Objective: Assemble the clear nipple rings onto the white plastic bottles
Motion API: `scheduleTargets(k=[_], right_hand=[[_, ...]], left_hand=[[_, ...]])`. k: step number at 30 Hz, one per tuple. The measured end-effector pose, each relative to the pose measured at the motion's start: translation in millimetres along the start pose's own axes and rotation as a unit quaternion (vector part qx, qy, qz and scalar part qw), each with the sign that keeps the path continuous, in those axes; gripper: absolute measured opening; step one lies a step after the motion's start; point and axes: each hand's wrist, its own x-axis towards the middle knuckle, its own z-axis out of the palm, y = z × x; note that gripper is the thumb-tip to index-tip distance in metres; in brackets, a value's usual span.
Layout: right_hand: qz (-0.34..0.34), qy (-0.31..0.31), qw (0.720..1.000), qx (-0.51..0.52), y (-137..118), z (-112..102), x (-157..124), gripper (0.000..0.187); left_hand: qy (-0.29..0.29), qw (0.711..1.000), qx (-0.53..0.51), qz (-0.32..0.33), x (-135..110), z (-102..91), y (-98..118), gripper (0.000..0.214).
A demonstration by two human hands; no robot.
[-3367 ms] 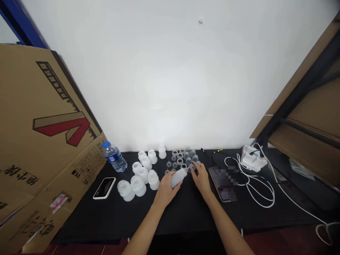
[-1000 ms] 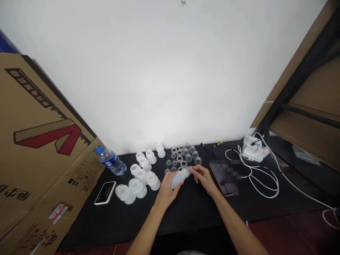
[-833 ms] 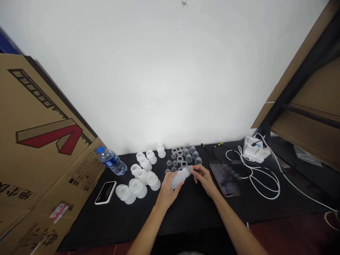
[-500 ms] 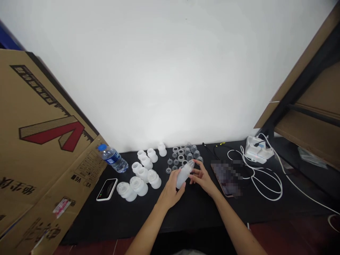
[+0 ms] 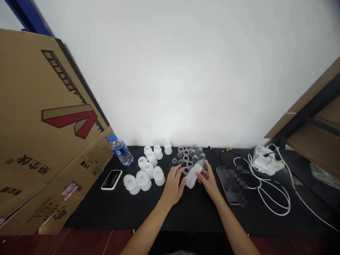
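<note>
A small translucent white bottle (image 5: pixel 191 179) with a clear cap on its neck stands tilted on the black table (image 5: pixel 159 212). My right hand (image 5: pixel 209 180) is closed round its right side. My left hand (image 5: pixel 174 184) lies just left of the bottle with fingers spread, holding nothing, its fingertips near several small clear rings and caps (image 5: pixel 190 156). A cluster of several more white bottles (image 5: pixel 145 173) lies to the left of my left hand.
A water bottle (image 5: pixel 121 150) and a white phone (image 5: pixel 112 179) lie at the left beside a big leaning cardboard box (image 5: pixel 39 124). To the right are a dark tablet (image 5: pixel 232 180), looped white cables (image 5: pixel 273 193), a white charger (image 5: pixel 265 163) and a wooden shelf (image 5: pixel 313 124).
My left hand has let go of the bottle and opened beside it. The bottle has swung from lying across both hands to more upright in my right hand. The view has shifted.
</note>
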Motion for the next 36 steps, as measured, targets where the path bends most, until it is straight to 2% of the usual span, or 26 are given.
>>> scheduleTargets(k=[4,6,8,10,11,14,18,23,30,33,36], right_hand=[[-0.039,0.115,0.993,-0.003,-2.2,-4.8,7.8,0.092],[-0.056,0.137,0.989,-0.007,-7.9,-2.8,13.4,0.096],[-0.075,0.134,0.988,-0.018,-17.7,5.0,20.5,0.098],[-0.096,0.112,0.988,-0.044,-30.2,19.0,29.2,0.089],[-0.103,0.091,0.988,-0.066,-36.6,28.0,34.3,0.079],[-0.102,-0.014,0.984,-0.144,-52.5,60.5,52.1,0.051],[-0.091,-0.103,0.950,-0.281,-60.2,106.4,75.7,0.049],[-0.080,-0.181,0.919,-0.341,-53.8,148.1,89.9,0.038],[-0.067,-0.263,0.899,-0.344,-43.1,170.1,86.8,0.034],[-0.057,-0.291,0.892,-0.342,-42.6,168.4,85.5,0.042],[-0.039,-0.321,0.889,-0.325,-44.5,155.1,90.5,0.057]], left_hand=[[0.032,0.998,0.044,-0.011,0.8,8.3,-2.9,0.045],[0.041,0.997,0.058,-0.027,0.8,13.0,-4.7,0.048],[0.054,0.995,0.063,-0.054,0.7,17.3,-6.8,0.051],[0.059,0.995,0.055,-0.065,0.1,20.6,-9.1,0.052],[0.057,0.995,0.048,-0.062,-0.3,21.8,-10.3,0.052],[0.056,0.997,0.036,-0.042,-1.9,25.1,-14.4,0.052],[0.069,0.996,0.054,-0.035,-3.8,31.5,-21.4,0.051],[0.068,0.992,0.087,-0.060,-5.6,40.0,-26.7,0.058],[0.055,0.996,0.066,-0.036,-8.2,44.5,-28.8,0.059],[0.054,0.995,0.067,-0.042,-8.4,44.9,-28.8,0.060],[0.058,0.995,0.070,-0.051,-7.8,44.4,-26.8,0.060]])
